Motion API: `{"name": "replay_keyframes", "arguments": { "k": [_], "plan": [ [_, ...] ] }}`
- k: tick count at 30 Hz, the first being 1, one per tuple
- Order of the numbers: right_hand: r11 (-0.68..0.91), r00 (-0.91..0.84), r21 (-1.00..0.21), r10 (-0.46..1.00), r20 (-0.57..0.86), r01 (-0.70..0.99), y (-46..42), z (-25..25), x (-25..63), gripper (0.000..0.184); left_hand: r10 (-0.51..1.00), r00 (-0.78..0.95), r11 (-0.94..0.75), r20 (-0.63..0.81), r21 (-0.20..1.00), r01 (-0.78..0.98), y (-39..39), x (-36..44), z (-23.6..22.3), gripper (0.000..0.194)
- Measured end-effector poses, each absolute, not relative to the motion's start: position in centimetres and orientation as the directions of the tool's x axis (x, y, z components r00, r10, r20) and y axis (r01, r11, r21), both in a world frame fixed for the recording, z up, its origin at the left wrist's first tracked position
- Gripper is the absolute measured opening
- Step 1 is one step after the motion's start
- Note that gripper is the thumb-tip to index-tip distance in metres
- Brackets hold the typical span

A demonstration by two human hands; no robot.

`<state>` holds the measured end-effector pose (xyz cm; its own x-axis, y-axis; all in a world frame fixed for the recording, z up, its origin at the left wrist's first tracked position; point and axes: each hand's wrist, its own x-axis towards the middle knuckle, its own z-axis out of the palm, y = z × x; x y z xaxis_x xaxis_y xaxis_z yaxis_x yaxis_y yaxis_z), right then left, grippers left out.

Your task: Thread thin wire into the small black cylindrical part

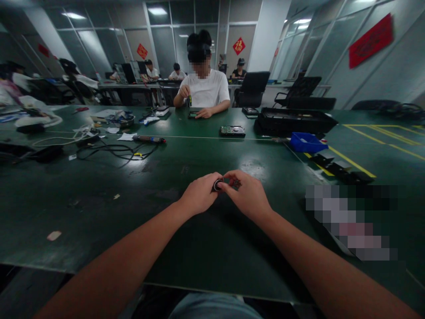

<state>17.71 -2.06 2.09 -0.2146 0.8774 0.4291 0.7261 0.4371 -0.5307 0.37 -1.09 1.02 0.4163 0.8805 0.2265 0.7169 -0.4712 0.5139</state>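
Note:
Close together above the green table (pixel 212 248), my two hands meet over a small dark round part (pixel 217 185) with a pale ring on its face. My left hand (pixel 200 192) is closed around it from the left, and its fingers hide most of the part. From the right, the thumb and fingertips of my right hand (pixel 249 195) are pinched together at the part's edge. Something small and metallic (pixel 236 183) shows between the right fingers; its kind is too small to make out.
A hard drive (pixel 232 131) lies ahead, near a person (pixel 206 88) holding a screwdriver. Rightward are a black casing (pixel 294 120), a blue bin (pixel 306 142) and black pieces (pixel 343 170). Leftward are an electric screwdriver (pixel 149 139), cables (pixel 109 153) and paper scraps. A blurred-out item (pixel 348 226) is near my right forearm.

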Motion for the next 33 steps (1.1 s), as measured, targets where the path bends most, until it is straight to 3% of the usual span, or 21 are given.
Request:
{"name": "replay_keyframes", "arguments": {
  "k": [23,33],
  "plan": [
    [0.384,-0.196,-0.523,0.905,0.378,0.761,-2.21,2.43,17.85,0.022,0.849,0.490,-0.524,0.198,0.442,0.728,-1.25,0.28,1.14,0.018],
    [0.504,-0.357,-0.421,0.853,0.382,0.754,-2.22,2.82,18.09,0.013,0.845,0.513,-0.525,0.148,0.403,0.750,-0.93,0.19,0.72,0.018]
  ]
}}
